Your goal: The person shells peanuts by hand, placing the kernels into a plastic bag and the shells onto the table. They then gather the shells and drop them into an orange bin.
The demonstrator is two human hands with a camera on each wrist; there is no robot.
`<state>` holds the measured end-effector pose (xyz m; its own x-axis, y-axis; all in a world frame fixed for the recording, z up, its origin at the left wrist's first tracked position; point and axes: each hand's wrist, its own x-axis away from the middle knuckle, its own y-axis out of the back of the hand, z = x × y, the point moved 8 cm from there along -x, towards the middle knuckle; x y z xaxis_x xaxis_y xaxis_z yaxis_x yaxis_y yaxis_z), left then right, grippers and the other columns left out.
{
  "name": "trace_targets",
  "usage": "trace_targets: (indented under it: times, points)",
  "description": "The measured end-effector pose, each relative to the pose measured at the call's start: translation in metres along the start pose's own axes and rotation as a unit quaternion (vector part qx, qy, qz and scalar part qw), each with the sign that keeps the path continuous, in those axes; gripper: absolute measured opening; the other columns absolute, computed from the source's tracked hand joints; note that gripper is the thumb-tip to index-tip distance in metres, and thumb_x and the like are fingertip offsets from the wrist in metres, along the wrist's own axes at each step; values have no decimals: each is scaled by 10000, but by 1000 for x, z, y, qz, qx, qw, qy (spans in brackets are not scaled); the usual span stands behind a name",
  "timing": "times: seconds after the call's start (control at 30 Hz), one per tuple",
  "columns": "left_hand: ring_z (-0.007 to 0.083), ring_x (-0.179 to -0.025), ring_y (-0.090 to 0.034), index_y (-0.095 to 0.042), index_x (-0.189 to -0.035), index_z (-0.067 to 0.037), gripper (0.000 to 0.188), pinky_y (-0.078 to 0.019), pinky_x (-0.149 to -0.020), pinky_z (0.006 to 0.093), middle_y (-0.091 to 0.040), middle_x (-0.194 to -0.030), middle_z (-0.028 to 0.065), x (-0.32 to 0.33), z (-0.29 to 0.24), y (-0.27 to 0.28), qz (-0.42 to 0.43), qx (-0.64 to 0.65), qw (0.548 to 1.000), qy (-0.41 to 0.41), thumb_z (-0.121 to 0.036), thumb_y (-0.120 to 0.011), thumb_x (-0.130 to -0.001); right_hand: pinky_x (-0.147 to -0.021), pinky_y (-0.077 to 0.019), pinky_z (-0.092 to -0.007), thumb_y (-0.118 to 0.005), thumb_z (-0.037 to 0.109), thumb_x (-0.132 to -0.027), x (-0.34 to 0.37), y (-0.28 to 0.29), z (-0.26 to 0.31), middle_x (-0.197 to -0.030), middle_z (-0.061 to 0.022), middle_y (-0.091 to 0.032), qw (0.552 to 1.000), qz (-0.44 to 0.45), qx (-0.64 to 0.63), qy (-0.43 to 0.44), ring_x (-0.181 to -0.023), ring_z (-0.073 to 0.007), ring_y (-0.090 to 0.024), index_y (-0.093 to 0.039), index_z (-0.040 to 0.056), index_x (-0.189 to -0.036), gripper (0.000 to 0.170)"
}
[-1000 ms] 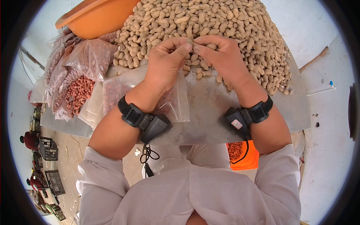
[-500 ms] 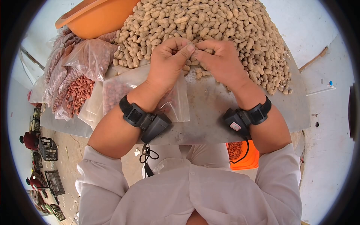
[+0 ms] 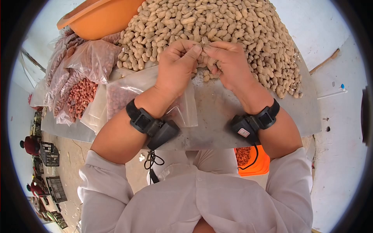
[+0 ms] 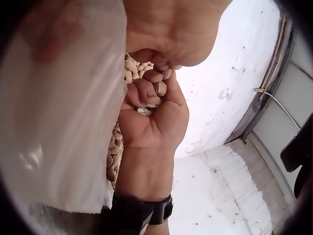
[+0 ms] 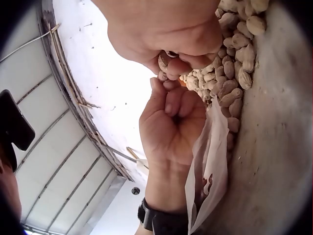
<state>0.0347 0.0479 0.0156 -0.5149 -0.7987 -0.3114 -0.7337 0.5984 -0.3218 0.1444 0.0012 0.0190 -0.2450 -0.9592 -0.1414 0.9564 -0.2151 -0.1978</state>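
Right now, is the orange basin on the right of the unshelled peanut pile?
No, the head view shows the orange basin at the left side of the unshelled peanut pile.

Diffuse light brightens the black-cornered head view; soft shadow dulls the smooth grey counter (image 3: 211, 124) near its front edge. Glare streaks the translucent plastic bag (image 3: 132, 87); both wrist views overexpose the flat white wall (image 5: 117, 83).
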Motion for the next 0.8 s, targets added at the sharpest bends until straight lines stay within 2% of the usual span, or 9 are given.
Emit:
trace_targets:
  times: [0.13, 0.33, 0.43, 0.57, 0.67, 0.8]
  points:
    - [52, -596, -480, -580, -946, -18, 126, -370, -502, 176, -592, -753, 21, -1, -2, -2, 10, 68, 998, 10, -122, -524, -901, -476, -366, -212, -615, 180, -821, -1, -5, -4, -725, -57, -591, 995, -4, -100, -18, -522, -100, -483, -627, -19, -886, 210]
    - [55, -603, -474, -574, -1069, 10, 207, -356, -496, 169, -579, -773, 38, -4, 7, 0, 10, 135, 990, 34, -99, -487, -917, -482, -386, -212, -601, 183, -841, -2, -6, -5, -753, -59, -610, 997, 39, -72, -11, -523, -100, -489, -625, -5, -944, 216]
    - [54, -591, -460, -568, -1098, 11, 230, -354, -490, 168, -575, -775, 37, -4, 8, 0, 10, 140, 989, 48, -107, -488, -918, -460, -396, -214, -591, 182, -844, 0, -3, 2, -748, -55, -619, 999, 0, 38, 24, -505, -89, -490, -630, -13, -985, 245]
    - [49, -569, -426, -565, -1108, -1, 236, -344, -480, 165, -558, -764, 19, -3, 13, -1, 17, 154, 986, 62, -123, -485, -923, -457, -412, -211, -585, 180, -840, 2, -7, 15, -737, -54, -628, 987, 12, 133, 89, -511, -76, -510, -634, -42, -989, 271]
    - [55, -555, -368, -564, -1071, -31, 192, -311, -486, 182, -492, -750, -6, -2, 17, -1, -10, 176, 979, 103, -118, -466, -932, -478, -428, -211, -583, 176, -837, 2, -7, 17, -729, -56, -631, 976, 0, 195, 97, -532, -74, -530, -635, -47, -977, 269]
    - [63, -548, -358, -544, -950, -53, 149, -312, -481, 186, -478, -737, 1, -1, 23, -3, -1, 223, 965, 135, -173, -456, -939, -514, -448, -227, -582, 158, -832, 6, -8, 25, -731, -66, -641, 962, -16, 242, 125, -556, -88, -555, -633, -26, -988, 247]
